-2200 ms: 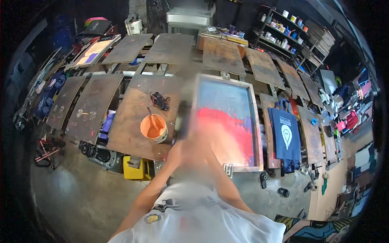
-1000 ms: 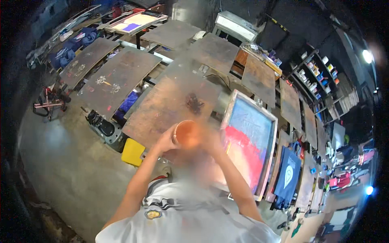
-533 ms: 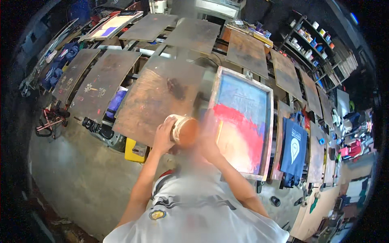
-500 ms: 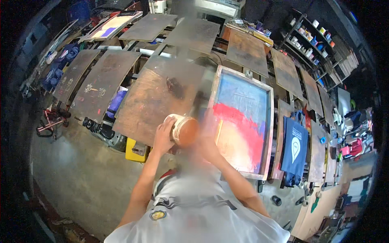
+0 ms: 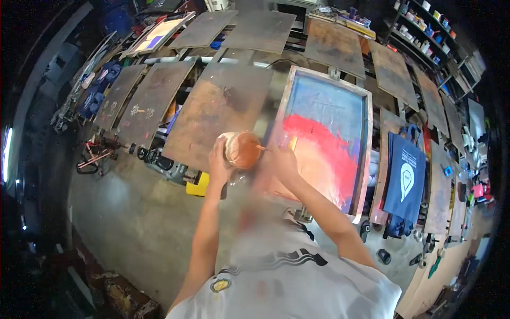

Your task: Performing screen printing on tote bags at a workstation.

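Observation:
My left hand [image 5: 219, 160] is closed around the side of a pale round tub [image 5: 228, 146], whose open mouth is tilted toward me. Orange-brown ink [image 5: 245, 151] coats its inside. At the tub's right rim, a thin orange-coated stick [image 5: 261, 147] runs from the ink to my right hand [image 5: 281, 162], whose fingers are closed on it and partly blurred. Just beyond that hand, a wood-framed printing screen [image 5: 363, 159] lies on the bench, with red and pale orange ink spread over its blue mesh. A narrow yellow strip [image 5: 293, 142] lies on the screen beside my right hand.
A stained brown board [image 5: 207, 106] lies beyond the tub, among several dark boards in rows. A navy tote bag [image 5: 406, 170] with a white print is draped at the right. Shelves of bottles [image 5: 425, 32] stand far right. Something yellow [image 5: 197, 184] sits below the board's edge.
The view has shifted, so the benches appear higher and farther right. The tub's mouth has turned more toward me. The stick now shows between the tub and my right hand.

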`<state>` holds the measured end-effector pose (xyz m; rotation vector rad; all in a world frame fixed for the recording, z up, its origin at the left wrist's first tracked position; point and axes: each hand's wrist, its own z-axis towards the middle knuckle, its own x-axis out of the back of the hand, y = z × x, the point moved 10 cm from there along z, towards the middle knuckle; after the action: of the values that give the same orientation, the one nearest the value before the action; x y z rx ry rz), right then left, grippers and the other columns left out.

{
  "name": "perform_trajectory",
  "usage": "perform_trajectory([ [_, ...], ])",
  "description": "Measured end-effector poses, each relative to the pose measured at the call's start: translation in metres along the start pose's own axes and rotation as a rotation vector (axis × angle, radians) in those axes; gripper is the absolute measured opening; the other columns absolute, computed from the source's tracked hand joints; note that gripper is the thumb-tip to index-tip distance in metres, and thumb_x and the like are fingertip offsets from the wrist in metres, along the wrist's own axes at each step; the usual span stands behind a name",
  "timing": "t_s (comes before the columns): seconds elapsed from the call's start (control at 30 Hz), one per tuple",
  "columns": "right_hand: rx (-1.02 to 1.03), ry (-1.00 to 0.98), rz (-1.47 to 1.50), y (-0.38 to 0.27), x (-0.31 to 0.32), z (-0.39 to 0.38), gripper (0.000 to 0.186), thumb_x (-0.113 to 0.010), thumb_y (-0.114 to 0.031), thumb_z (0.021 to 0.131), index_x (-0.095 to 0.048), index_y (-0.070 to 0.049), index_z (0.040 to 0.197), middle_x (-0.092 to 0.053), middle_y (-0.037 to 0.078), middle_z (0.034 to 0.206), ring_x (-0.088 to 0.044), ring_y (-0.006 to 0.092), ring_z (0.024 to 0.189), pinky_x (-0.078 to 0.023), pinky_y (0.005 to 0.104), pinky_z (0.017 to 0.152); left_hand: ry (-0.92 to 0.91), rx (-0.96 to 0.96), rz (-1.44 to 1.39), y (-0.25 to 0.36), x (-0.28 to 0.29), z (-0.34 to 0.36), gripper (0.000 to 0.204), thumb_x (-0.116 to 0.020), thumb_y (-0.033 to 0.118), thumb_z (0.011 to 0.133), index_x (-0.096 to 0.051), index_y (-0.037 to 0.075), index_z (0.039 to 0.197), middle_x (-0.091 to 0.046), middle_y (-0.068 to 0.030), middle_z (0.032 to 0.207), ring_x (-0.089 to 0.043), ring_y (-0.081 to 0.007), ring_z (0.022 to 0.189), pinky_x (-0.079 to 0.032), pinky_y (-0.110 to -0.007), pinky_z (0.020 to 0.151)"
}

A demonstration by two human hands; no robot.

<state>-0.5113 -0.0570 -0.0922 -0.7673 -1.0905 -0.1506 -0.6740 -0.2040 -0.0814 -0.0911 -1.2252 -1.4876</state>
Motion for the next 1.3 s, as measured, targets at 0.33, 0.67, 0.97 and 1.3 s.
perform_trajectory([
  [0.33, -0.095, -0.355, 0.104, 0.012, -0.066, -0.034, 0.023, -0.065, -0.023, 0.090, -0.067, 0.000, 0.086, -0.069, 0.024, 0.083, -0.069, 0.0411, 0.082, -0.055, 0.0523, 0.074, -0.035, -0.129, 0.220, 0.026, -0.014, -0.016, 0.068, -0.076, 0.011, 0.073, -0.049, 0.003, 0.135, -0.051, -0.0146, 0.145, -0.045, -0.0356, 0.137, -0.036, -0.046, 0.111],
  [0.67, -0.117, -0.245, 0.283, -0.032, -0.060, -0.037, 0.024, -0.069, -0.026, 0.088, -0.067, -0.002, 0.086, -0.069, 0.022, 0.084, -0.068, 0.0402, 0.085, -0.052, 0.0507, 0.076, 0.069, -0.001, 0.079, -0.019, 0.004, -0.040, 0.082, -0.083, 0.010, 0.068, -0.044, 0.001, 0.140, -0.046, -0.0179, 0.148, -0.043, -0.0392, 0.136, -0.034, -0.046, 0.114],
  [0.97, -0.006, -0.356, -0.056, -0.050, -0.048, -0.001, 0.026, -0.065, -0.031, 0.092, -0.066, -0.005, 0.091, -0.070, 0.018, 0.083, -0.069, 0.0372, 0.082, -0.055, 0.0500, 0.070, 0.073, -0.024, 0.266, -0.052, 0.033, -0.046, 0.090, -0.086, 0.019, 0.064, -0.043, 0.005, 0.142, -0.050, -0.0131, 0.145, -0.046, -0.0333, 0.133, -0.033, -0.046, 0.108],
  [1.3, 0.070, -0.093, -0.249, -0.077, -0.040, 0.049, 0.018, -0.065, -0.023, 0.089, -0.060, -0.006, 0.088, -0.066, 0.015, 0.082, -0.069, 0.0349, 0.079, -0.056, 0.0479, 0.068, -0.150, -0.042, 0.122, -0.065, 0.047, 0.016, 0.100, -0.091, 0.021, 0.051, -0.045, 0.012, 0.140, -0.050, -0.0118, 0.134, -0.044, -0.0347, 0.128, -0.033, -0.049, 0.105],
])
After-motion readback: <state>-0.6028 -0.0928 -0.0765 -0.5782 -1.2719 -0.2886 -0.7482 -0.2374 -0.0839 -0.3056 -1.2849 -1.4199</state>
